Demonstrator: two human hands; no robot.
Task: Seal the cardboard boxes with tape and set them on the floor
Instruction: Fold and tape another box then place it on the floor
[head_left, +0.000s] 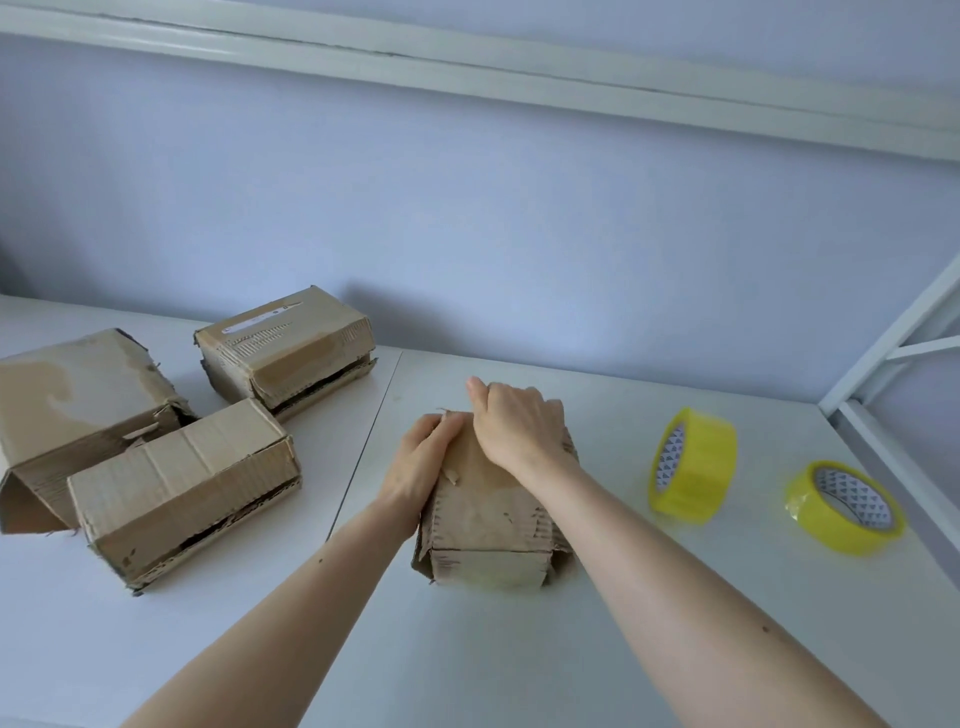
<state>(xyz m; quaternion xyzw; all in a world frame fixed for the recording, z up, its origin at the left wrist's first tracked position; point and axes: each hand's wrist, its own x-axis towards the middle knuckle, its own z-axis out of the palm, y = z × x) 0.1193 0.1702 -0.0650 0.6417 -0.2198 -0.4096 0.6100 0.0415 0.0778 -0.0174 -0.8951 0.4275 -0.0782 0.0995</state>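
Both my arms reached forward, left hand (420, 457) gripping the box's (488, 519) left top edge, right hand (519, 426) curled over its far top.

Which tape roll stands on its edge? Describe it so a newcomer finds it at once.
Start at the white table, right of the box under both hands. Two yellow rolls sit there; the upright tape roll is the nearer to that box, while the flat tape roll lies by the table's right edge.
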